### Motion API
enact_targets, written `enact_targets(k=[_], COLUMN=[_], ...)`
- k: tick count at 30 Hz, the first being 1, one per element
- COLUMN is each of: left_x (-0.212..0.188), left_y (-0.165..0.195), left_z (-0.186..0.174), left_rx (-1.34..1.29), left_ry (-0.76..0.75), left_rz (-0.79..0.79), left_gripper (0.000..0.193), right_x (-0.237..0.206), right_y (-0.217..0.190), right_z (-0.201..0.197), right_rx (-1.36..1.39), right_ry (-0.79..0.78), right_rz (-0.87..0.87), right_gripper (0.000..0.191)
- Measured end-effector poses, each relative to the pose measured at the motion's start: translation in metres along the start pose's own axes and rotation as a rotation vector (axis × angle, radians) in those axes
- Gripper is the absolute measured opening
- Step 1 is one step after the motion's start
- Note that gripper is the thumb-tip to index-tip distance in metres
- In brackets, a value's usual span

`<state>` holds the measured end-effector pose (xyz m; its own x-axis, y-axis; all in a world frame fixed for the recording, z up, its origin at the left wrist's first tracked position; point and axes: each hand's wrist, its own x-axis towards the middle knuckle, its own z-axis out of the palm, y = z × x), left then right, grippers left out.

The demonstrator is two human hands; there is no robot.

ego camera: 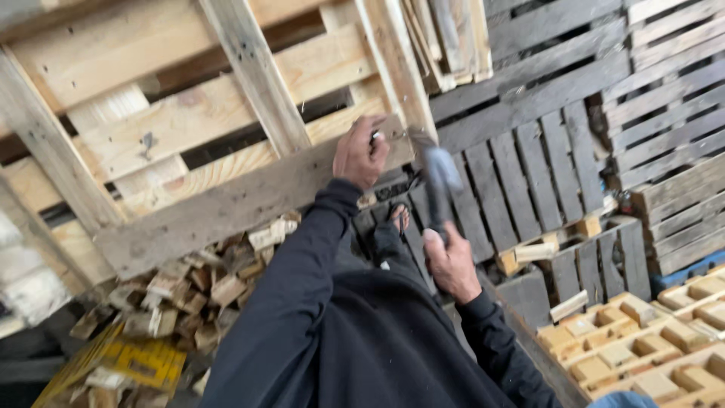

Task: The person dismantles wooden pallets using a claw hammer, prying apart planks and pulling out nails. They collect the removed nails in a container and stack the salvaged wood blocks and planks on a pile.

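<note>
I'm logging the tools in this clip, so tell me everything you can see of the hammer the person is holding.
The hammer is motion-blurred, so its detail is soft. It has a dark handle and a greyish, metal-looking head, raised upright with the head near the grey board of the tilted pallet. The right hand grips the handle low down. The left hand pinches something small, perhaps a nail, against that board beside the head. Whether the head touches the wood cannot be told.
</note>
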<state>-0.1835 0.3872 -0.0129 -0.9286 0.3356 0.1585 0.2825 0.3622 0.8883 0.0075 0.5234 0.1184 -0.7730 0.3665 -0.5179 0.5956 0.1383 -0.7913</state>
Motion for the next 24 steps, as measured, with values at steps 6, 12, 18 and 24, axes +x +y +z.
enact_targets(k=[6, 12, 18, 24], left_x=[0.000, 0.012, 0.010, 0.014], left_y=[-0.003, -0.008, -0.003, -0.011], left_z=[0.009, 0.013, 0.023, 0.022], left_rx=[-0.204, -0.259, -0.317, -0.361], left_ry=[0.354, 0.484, 0.599, 0.635], left_rz=[-0.109, -0.105, -0.189, -0.192], left_gripper=[0.021, 0.016, 0.014, 0.013], right_x=[-0.010, 0.012, -0.041, -0.006], right_y=[-0.023, -0.014, -0.090, -0.091], right_z=[-0.018, 0.009, -0.081, -0.059], right_rx=[0.367, 0.023, 0.421, 0.495], right_ry=[0.025, -0.028, 0.082, 0.179], right_rz=[-0.311, 0.029, -0.563, -1.066], right_gripper=[0.023, 0.028, 0.015, 0.018])
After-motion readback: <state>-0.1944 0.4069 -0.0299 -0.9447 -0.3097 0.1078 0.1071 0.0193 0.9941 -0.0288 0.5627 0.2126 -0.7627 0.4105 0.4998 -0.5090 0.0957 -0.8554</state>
